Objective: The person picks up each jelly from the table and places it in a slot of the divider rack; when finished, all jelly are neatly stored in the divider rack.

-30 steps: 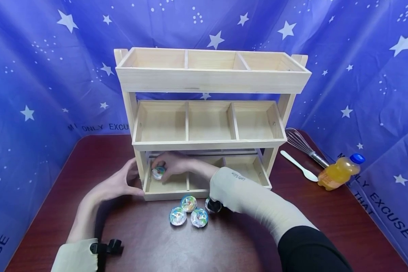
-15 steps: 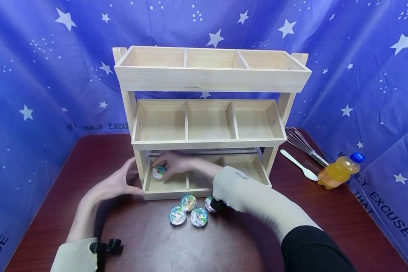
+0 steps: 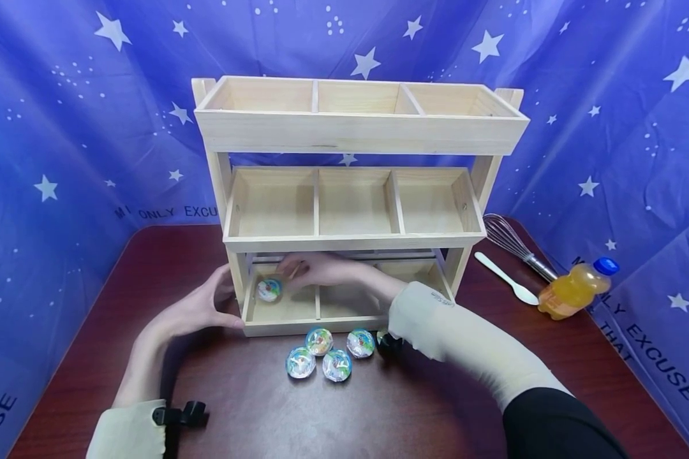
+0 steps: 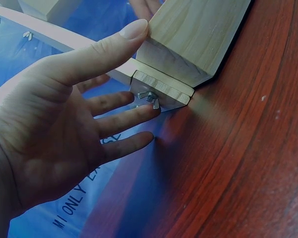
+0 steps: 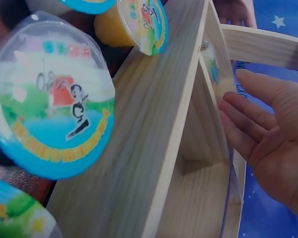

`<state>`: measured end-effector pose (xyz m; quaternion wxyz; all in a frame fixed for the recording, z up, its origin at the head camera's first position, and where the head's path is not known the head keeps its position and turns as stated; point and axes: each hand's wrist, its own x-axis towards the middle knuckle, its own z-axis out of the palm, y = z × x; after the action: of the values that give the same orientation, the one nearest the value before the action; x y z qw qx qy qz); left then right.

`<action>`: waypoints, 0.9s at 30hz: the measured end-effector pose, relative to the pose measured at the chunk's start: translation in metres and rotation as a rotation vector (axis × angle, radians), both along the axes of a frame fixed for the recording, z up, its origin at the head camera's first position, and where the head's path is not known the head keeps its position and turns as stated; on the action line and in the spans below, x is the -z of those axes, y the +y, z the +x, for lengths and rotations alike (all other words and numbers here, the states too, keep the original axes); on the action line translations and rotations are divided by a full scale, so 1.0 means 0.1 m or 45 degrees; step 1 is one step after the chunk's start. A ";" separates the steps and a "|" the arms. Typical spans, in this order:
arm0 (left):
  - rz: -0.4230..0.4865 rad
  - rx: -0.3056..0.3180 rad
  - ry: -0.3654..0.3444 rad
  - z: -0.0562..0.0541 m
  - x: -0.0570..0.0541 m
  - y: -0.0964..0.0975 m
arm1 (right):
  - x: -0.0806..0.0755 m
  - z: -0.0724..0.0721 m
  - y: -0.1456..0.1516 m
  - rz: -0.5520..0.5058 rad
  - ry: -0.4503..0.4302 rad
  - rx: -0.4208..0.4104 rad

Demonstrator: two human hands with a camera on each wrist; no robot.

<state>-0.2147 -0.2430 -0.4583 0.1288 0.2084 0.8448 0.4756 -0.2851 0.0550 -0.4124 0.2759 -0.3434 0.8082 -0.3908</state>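
Note:
A jelly cup [image 3: 268,290] with a printed film lid sits in the left compartment of the wooden rack's bottom tray [image 3: 298,328]. Just right of it is my right hand [image 3: 321,269], apart from the cup, its fingers relaxed and holding nothing; the right wrist view shows that hand [image 5: 273,124] beside the tray's divider. At the rack's lower left corner my left hand [image 3: 198,309] is spread, the thumb at the tray's front corner. In the left wrist view, the left hand's fingers [image 4: 129,119] lie by a wing nut [image 4: 150,97] on the rack's leg.
Several more jelly cups [image 3: 337,365] stand on the table in front of the rack, one partly behind the right wrist camera. To the right lie a whisk [image 3: 513,242], a white spoon [image 3: 505,278] and an orange drink bottle [image 3: 574,290]. A starry blue curtain [image 3: 92,127] hangs behind.
My right hand has let go of the jelly cup and drawn back to the right, leaving it in the left bottom compartment. The left hand stays in place.

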 end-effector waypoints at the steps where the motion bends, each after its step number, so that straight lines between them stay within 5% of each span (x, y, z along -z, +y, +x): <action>1: -0.002 -0.001 0.001 0.00 0.00 0.00 | -0.01 0.00 0.02 -0.006 0.011 -0.008; 27: 0.030 -0.008 -0.028 -0.01 0.03 0.00 | 0.13 0.32 0.51 -0.280 0.113 0.278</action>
<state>-0.2160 -0.2434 -0.4615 0.1341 0.2020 0.8384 0.4882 -0.2526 0.1059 -0.4252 0.1567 -0.2987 0.8044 -0.4891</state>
